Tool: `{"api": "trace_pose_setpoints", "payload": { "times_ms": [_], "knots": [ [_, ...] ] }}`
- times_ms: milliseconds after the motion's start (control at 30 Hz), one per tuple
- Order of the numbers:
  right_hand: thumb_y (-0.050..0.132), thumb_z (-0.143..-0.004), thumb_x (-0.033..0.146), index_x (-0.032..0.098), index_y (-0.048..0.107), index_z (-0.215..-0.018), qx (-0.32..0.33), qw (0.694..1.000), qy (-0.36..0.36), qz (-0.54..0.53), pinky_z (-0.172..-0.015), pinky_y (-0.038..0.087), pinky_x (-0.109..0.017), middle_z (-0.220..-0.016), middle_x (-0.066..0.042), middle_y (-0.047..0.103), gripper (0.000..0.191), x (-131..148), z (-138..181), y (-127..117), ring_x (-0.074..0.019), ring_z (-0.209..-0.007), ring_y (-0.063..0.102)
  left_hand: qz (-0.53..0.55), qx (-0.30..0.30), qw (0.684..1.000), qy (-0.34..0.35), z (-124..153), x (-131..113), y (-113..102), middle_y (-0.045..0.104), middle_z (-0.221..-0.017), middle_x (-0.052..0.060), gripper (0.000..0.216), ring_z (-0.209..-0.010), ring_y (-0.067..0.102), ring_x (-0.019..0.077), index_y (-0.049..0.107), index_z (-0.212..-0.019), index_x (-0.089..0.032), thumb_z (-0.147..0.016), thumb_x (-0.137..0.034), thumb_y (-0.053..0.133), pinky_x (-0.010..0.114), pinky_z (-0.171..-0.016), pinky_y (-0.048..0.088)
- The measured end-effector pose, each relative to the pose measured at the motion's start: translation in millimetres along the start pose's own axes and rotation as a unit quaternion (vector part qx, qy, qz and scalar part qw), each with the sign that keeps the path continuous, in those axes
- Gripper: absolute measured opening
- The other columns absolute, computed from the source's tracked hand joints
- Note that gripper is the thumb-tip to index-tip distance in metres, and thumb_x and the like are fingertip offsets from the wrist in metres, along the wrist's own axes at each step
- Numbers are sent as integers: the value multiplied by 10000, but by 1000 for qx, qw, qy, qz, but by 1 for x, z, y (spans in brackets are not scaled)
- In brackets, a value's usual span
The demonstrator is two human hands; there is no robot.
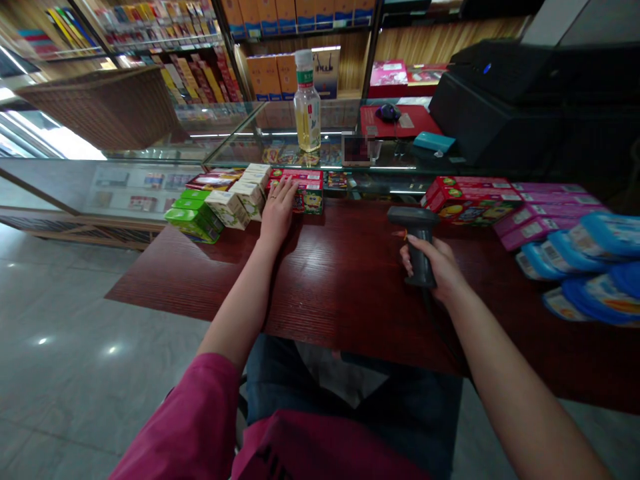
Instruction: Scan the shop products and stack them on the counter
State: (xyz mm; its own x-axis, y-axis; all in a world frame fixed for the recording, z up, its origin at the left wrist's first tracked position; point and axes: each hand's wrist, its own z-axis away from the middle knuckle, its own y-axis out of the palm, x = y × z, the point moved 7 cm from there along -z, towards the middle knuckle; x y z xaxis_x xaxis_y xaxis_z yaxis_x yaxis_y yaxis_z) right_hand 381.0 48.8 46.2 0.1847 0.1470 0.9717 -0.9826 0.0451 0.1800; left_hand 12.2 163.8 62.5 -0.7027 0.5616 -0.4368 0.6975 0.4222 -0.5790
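Nearby, a bottle (306,110) holds yellowish liquid (312,141); left hand (278,210) touches red cartons (313,176).

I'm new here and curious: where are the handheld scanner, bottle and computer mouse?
Handheld scanner (421,262): head view, on its handle.
Bottle (307,112): head view, on its body.
Computer mouse (389,113): head view, on its top.

At the far edge of the desk (320,280), the left hand (280,205) hides part of the red boxes (314,200); a small dark thing (357,149) beyond is pixelated. The right hand (443,264) covers part of the scanner (421,253). The desk's right end and the blurred blue tubs (603,233) there are cut off.
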Motion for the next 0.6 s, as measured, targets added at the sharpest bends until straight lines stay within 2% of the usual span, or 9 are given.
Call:
{"api": "trace_pose_setpoints", "payload": {
  "times_ms": [100,167,300,400,500,600],
  "knots": [
    [899,-744,486,199,731,-1060,9,1000,-5,-6,-410,419,-235,-623,26,635,459,0,-3,1,-121,-471,533,-26,8,1000,-12,-2,2,1,574,-1673,122,584,-1662,406,279,631,-1525,-219,-983,-69,476,617,-1408,238],
    [905,-739,498,196,728,-1070,17,1000,-16,-14,-407,410,-229,-615,32,632,481,2,-3,1,-117,-467,528,-73,25,997,-16,-2,-5,-2,535,-1703,125,604,-1678,373,263,582,-1574,-195,-996,-79,449,590,-1415,236],
    [896,-754,547,197,713,-1102,27,998,-47,-41,-404,393,-219,-616,46,625,526,10,13,-8,-107,-458,509,-118,26,993,9,1,-46,-3,415,-1778,132,669,-1713,282,275,474,-1666,-181,-1000,-126,475,574,-1426,208],
    [874,-788,574,205,698,-1164,11,996,-72,-55,-394,380,-217,-620,59,612,555,12,46,-34,-108,-455,507,-70,43,993,86,3,-101,22,513,-1722,125,645,-1668,393,268,476,-1665,-203,-1024,-140,453,563,-1410,273],
    [881,-789,562,219,684,-1112,-63,990,-111,-60,-382,378,-214,-620,65,603,511,11,94,-77,-105,-450,498,7,97,981,170,2,-173,69,604,-1648,125,602,-1590,519,259,498,-1641,-207,-1044,-148,444,540,-1387,336],
    [870,-814,533,225,681,-1123,-158,974,-150,-68,-388,381,-209,-627,66,598,475,8,147,-125,-102,-457,496,106,146,959,217,-5,-259,121,610,-1634,150,566,-1549,562,278,505,-1620,-193,-1054,-200,508,530,-1350,392]
  ]
}}
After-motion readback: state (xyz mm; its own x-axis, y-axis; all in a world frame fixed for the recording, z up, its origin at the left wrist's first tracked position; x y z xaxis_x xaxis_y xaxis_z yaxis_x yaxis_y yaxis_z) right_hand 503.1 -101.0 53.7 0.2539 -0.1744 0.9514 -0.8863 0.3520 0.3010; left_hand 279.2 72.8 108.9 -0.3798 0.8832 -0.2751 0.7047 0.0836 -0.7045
